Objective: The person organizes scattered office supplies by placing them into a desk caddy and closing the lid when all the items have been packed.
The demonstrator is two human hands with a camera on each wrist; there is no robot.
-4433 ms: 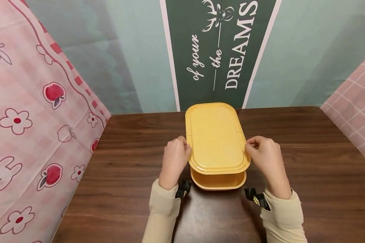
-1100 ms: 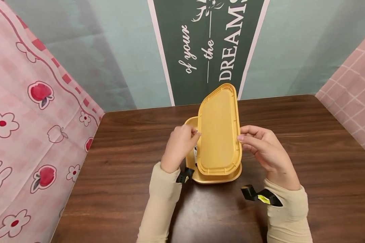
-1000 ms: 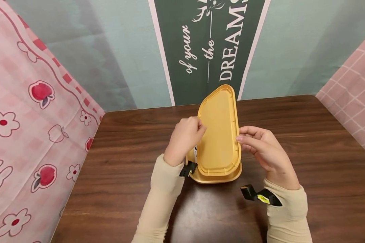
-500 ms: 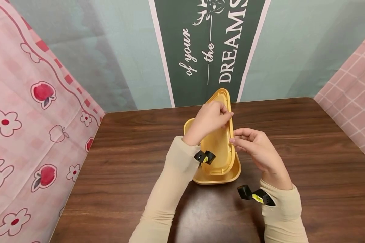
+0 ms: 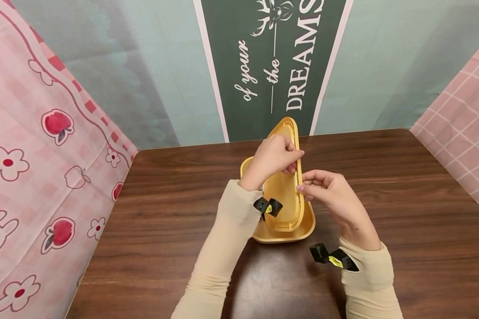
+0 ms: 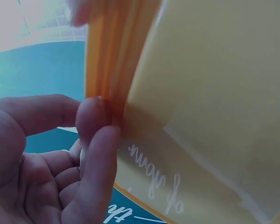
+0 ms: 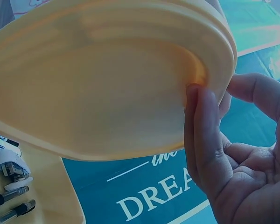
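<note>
A yellow plastic lid (image 5: 281, 199) stands tilted steeply on its side above a yellow box (image 5: 309, 228), its ribbed underside facing left. My left hand (image 5: 270, 159) reaches across that underside and pinches the upper right edge; in the left wrist view thumb and fingertip meet on the lid's rim (image 6: 109, 60). Lower along the same edge, my right hand (image 5: 335, 197) grips the lid between thumb and fingers. Inside the box, the right wrist view shows pens (image 7: 11, 212), a white marker (image 7: 2, 142) and a small white item with a metal part (image 7: 14, 168).
A dark wood-grain table (image 5: 175, 212) carries the box. Behind it hangs a blue-green cloth (image 5: 143, 79) with a dark lettered panel (image 5: 259, 119). Pink patterned cloth (image 5: 32, 186) borders the left side, and pink checked cloth (image 5: 463, 124) the right.
The lid, earlier lying face up over the box, is now turned up on its side. My left hand has moved from its left edge across to the right edge; the right hand has shifted slightly left.
</note>
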